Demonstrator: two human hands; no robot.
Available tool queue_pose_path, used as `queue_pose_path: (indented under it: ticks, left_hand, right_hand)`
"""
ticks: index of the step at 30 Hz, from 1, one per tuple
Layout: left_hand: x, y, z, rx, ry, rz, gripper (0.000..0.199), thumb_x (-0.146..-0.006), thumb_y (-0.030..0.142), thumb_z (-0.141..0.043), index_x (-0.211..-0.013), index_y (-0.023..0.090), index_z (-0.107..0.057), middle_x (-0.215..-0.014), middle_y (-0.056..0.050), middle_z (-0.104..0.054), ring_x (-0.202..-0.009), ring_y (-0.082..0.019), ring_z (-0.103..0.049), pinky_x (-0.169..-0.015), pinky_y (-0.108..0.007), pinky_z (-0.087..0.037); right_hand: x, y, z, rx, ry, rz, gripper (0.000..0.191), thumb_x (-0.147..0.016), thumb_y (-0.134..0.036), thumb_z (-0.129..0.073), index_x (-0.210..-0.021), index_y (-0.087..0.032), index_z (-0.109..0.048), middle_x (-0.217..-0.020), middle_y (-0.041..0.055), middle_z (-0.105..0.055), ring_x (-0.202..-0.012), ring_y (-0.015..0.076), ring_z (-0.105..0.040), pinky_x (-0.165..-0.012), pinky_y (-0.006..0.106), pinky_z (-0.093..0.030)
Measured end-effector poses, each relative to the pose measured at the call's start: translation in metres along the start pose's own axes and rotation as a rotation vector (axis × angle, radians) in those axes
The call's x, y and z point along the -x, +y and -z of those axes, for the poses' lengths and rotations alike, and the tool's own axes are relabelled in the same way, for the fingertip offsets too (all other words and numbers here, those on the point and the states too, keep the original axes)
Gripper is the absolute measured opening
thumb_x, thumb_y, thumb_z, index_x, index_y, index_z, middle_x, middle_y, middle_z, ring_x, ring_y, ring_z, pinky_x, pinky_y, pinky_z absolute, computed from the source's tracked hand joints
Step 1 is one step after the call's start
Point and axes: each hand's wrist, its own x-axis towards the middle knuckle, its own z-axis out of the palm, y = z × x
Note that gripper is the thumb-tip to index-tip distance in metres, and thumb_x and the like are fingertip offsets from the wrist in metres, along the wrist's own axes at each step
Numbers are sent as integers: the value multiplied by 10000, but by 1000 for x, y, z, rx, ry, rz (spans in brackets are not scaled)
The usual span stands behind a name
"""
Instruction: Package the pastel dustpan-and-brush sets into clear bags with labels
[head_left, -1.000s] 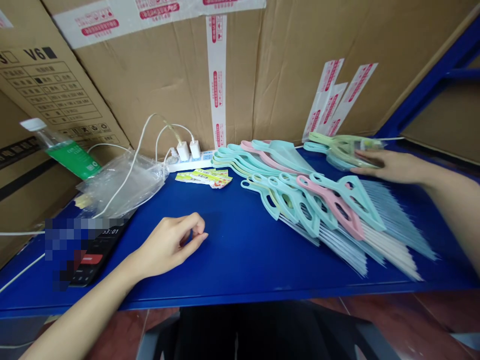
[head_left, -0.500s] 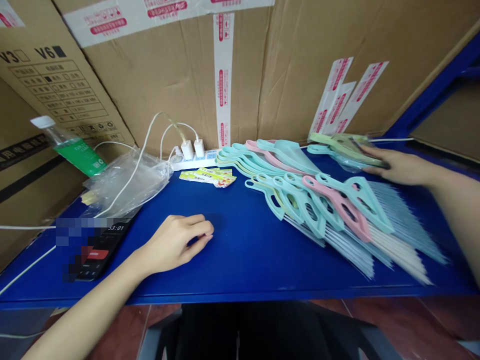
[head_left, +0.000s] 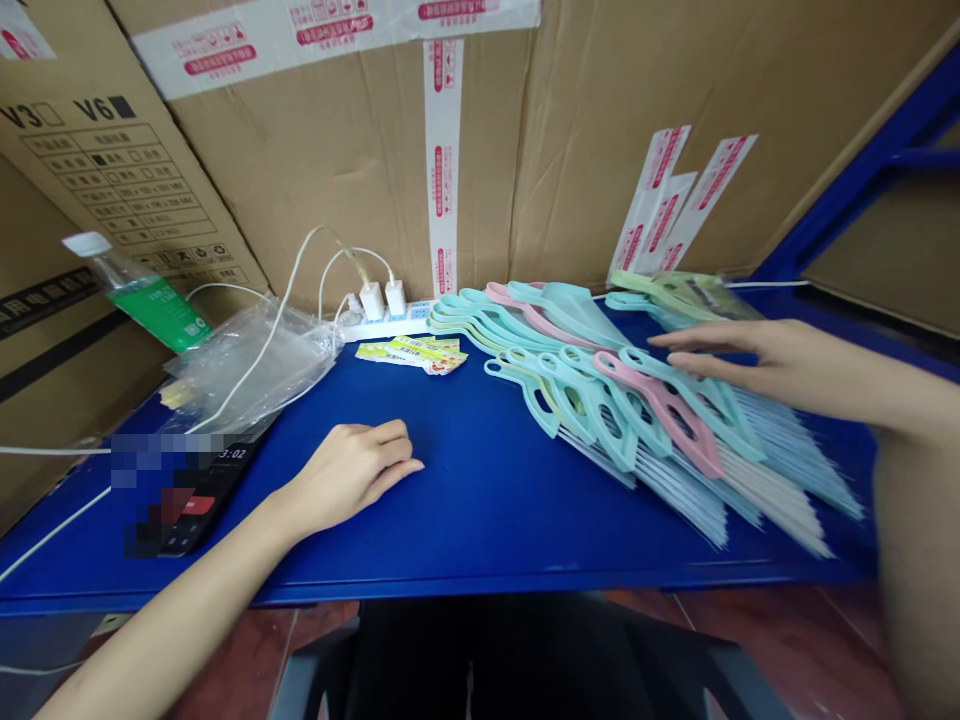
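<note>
My right hand (head_left: pixel 739 355) is over the upper end of a row of hand brushes, its fingers stretched out and apart with nothing in them. Below it lies a turquoise brush (head_left: pixel 694 392); whether the fingers touch it I cannot tell. Beside that are a pink brush (head_left: pixel 667 408) and several more turquoise ones, overlapping, bristles toward the front right. Behind them lie overlapping dustpans (head_left: pixel 577 308), mostly turquoise, one pink. A yellow-green dustpan (head_left: pixel 679 292) sits at the back right, partly behind my right hand. My left hand (head_left: pixel 356 475) rests on the blue table, fingers curled, nothing in them.
A phone (head_left: pixel 202 510) and clear plastic bags (head_left: pixel 262 370) lie at the left, near a green-labelled bottle (head_left: pixel 154 305). White cables run to a power strip (head_left: pixel 394 322). Yellow-green packets (head_left: pixel 412 352) lie before it. Cardboard boxes (head_left: pixel 337 190) stand behind the table (head_left: pixel 480 520).
My right hand has let go of the yellow-green dustpan at the back right and come forward and left over the brushes, fingers opening. My left hand has barely moved.
</note>
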Motion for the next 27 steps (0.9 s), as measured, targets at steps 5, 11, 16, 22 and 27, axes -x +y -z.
queue_pose_path:
  ticks: [5, 11, 16, 22, 27]
  left_hand:
    - [-3, 0, -2, -29, 29, -9, 448, -1042, 329, -286, -784, 177, -619, -773, -6, -625, -586, -105, -575, -570, -228, -413]
    - [-12, 2, -5, -123, 107, 18, 342, -1028, 252, -289, -1017, 195, -626, -908, -26, -696, -691, -128, -662, -641, -250, -491]
    - [-54, 11, -1, -213, 117, -49, 298, -990, 209, -335, -1128, 181, -597, -939, -41, -695, -674, -144, -654, -599, -278, -495]
    - [-163, 38, -1, -269, 53, -138, 295, -943, 143, -387, -1135, 113, -609, -1085, -121, -656, -940, -230, -651, -624, -304, -482]
    - [-233, 42, -7, -249, -65, -182, 312, -911, 59, -409, -1085, 97, -665, -1097, -156, -667, -1091, -279, -602, -772, -365, -489]
  right_hand:
    - [6, -24, 4, -54, -138, 9, 490, -688, -706, -532, -812, -281, -741, -878, 108, -768, -716, 283, -704, -585, 429, -581]
    - [12, -18, 2, -53, -107, 105, 495, -739, -744, -505, -760, -284, -686, -790, 87, -756, -649, 268, -683, -577, 426, -556]
    - [12, -18, 1, -28, -43, 146, 530, -782, -775, -427, -749, -289, -636, -692, 66, -720, -536, 239, -623, -495, 395, -486]
    - [12, -21, 2, 25, 121, 126, 538, -801, -769, -366, -722, -279, -572, -676, 69, -717, -374, 171, -462, -416, 355, -377]
    - [12, -24, 0, 34, 196, 182, 425, -849, -627, -402, -737, -263, -592, -706, 77, -733, -455, 207, -567, -444, 350, -406]
